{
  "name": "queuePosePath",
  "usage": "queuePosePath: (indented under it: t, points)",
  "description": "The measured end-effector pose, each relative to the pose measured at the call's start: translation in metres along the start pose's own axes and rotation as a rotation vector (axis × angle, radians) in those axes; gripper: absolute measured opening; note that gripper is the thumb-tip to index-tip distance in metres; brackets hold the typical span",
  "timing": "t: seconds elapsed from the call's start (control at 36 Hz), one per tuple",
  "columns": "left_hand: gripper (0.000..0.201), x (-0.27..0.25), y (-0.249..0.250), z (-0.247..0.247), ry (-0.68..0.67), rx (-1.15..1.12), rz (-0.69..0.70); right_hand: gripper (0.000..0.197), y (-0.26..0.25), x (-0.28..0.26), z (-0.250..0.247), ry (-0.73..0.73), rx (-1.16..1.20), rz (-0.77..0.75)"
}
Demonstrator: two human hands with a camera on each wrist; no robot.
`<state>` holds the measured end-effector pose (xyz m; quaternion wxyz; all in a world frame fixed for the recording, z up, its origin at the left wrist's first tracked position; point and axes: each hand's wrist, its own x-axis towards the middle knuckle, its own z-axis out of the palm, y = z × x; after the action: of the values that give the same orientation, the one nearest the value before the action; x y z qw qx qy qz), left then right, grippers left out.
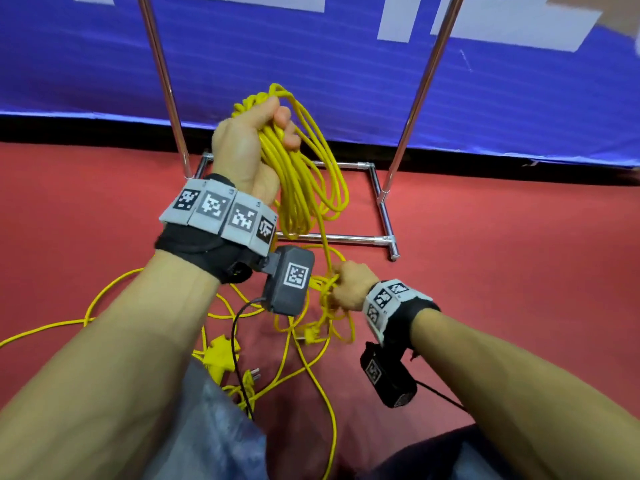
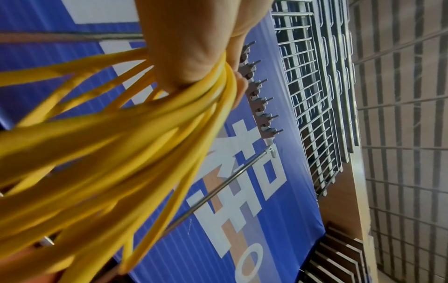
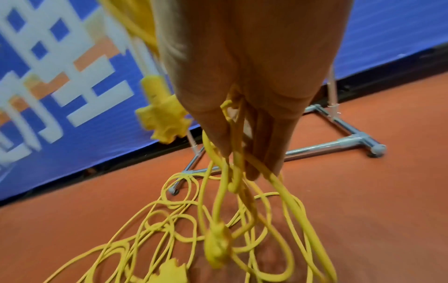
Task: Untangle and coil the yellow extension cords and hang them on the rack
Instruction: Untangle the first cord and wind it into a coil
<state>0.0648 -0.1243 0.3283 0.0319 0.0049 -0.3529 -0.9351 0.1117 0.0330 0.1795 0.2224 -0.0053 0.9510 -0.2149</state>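
My left hand [image 1: 256,133] is raised and grips a coil of yellow extension cord [image 1: 301,188], whose loops hang down in front of the rack. In the left wrist view my fingers [image 2: 194,57] wrap the bundled cord strands [image 2: 121,153]. Lower down, my right hand [image 1: 346,285] holds a tangled knot of yellow cord [image 1: 325,299] above the floor. The right wrist view shows my fingers [image 3: 242,114] curled round several strands [image 3: 232,172], with a yellow plug [image 3: 218,245] dangling below. More loose cord [image 1: 104,299] sprawls over the red floor.
The chrome rack stands ahead, with two uprights [image 1: 166,88] and a base frame [image 1: 381,209] on the red floor. A blue banner [image 1: 311,57] backs it. A yellow multi-socket end [image 1: 218,355] and a plug [image 1: 251,375] lie near my knees. Hooks [image 2: 261,107] line the rack's top bar.
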Motion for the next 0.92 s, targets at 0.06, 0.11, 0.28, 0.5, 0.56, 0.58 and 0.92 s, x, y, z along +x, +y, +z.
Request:
queuePosePath:
  t: [0.06, 0.11, 0.28, 0.5, 0.56, 0.58, 0.92]
  points:
    - [0.027, 0.005, 0.007, -0.007, 0.062, 0.08, 0.074, 0.018, 0.012, 0.002, -0.011, -0.01, 0.127, -0.017]
    - [0.028, 0.009, 0.009, -0.015, 0.122, 0.255, 0.173, 0.028, 0.023, 0.006, -0.022, 0.011, 0.231, -0.03]
    - [0.03, 0.019, 0.003, -0.045, 0.168, 0.871, 0.234, 0.04, 0.021, 0.003, -0.058, 0.112, 0.524, -0.133]
    - [0.026, 0.019, -0.011, -0.059, -0.025, 1.114, -0.041, 0.04, -0.007, -0.003, -0.092, 0.289, 0.732, -0.286]
    - [0.024, 0.018, -0.016, -0.062, -0.086, 1.147, -0.108, 0.04, -0.008, -0.001, -0.098, 0.337, 0.766, -0.334]
    - [0.022, 0.017, -0.019, -0.064, -0.116, 1.161, -0.139, 0.041, -0.01, -0.002, -0.102, 0.357, 0.798, -0.356]
    - [0.018, 0.009, -0.047, -0.056, -0.203, 1.333, -0.207, 0.041, -0.009, -0.021, -0.129, 0.185, 1.534, -0.457]
